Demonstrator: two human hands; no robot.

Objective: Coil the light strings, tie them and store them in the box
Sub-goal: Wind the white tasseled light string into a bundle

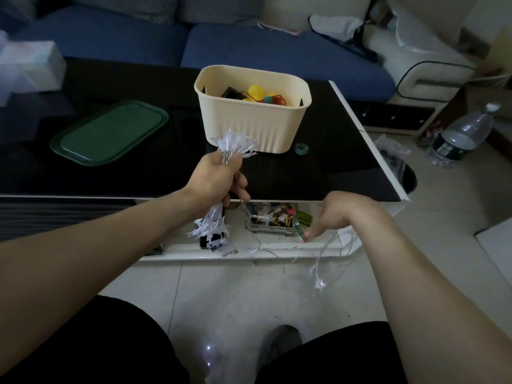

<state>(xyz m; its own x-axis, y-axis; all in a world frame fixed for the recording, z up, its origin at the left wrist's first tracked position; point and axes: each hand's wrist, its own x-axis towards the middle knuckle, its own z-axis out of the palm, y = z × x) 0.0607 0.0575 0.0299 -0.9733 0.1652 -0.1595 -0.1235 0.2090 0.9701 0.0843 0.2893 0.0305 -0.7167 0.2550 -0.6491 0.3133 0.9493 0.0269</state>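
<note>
The white light string (234, 146) sits bunched in the left hand (219, 180) — fist wrapped tight around the coil, just in front of the cream box (255, 126) on the black counter (138, 167). Loose strand trails down to the right hand (332, 214) — fingers curled, pinching the wire.

We're in home living room. Blue sofa (249, 48) runs along far side, cream armchair (432, 51) beside it at right. Black glass coffee table (138, 167) sits before us, white lower shelf (277, 249) holding ashtray (270, 221) full of odds and ends. Pale floor tiles (457, 206) underfoot, big plastic water bottle (460, 137) standing near armchair, tissue pack (33, 65) on table's far left corner.
</note>
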